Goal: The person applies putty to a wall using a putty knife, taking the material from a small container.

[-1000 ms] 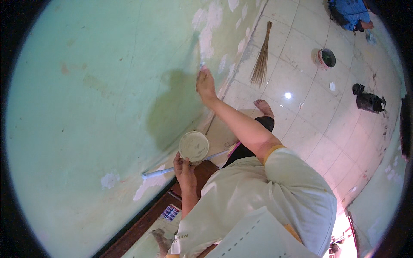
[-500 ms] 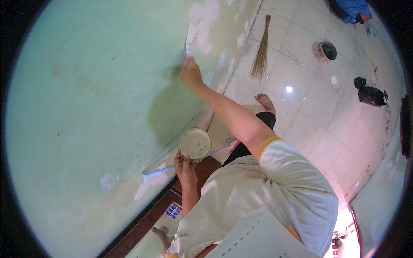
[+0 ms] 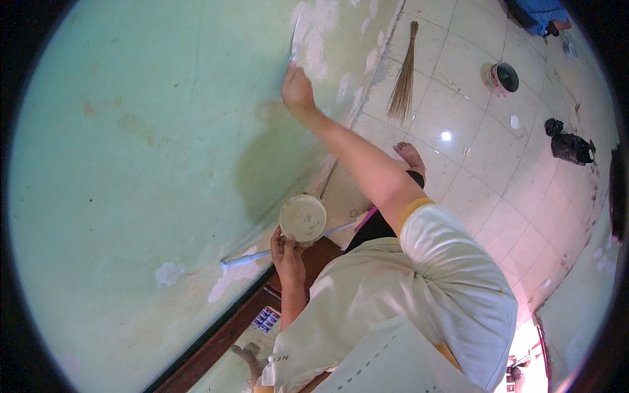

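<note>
My right hand (image 3: 299, 90) is stretched out to the green wall (image 3: 144, 196), its fingers closed round a putty knife (image 3: 295, 40). The thin blade shows almost edge-on against a white filler patch (image 3: 319, 39); whether it presses flat there I cannot tell. Lower down, my left hand (image 3: 288, 259) grips a round, pale plastic tub (image 3: 303, 215) by its rim and side, fingers partly hidden beneath it. Greyish-white paste coats the inside of the tub, which tilts towards me.
A pale blue pole (image 3: 246, 260) leans by the wall's foot, near a dark brown wooden ledge (image 3: 216, 327). On the tiled floor (image 3: 452, 170) lie a stick broom (image 3: 403, 78) and black bags (image 3: 571, 148). A bucket (image 3: 503, 79) stands beyond, with a person in blue (image 3: 538, 14) farther off.
My right hand and the putty knife have moved up along the wall, away from me. My left hand still holds the tub. The whole view has shifted slightly.
</note>
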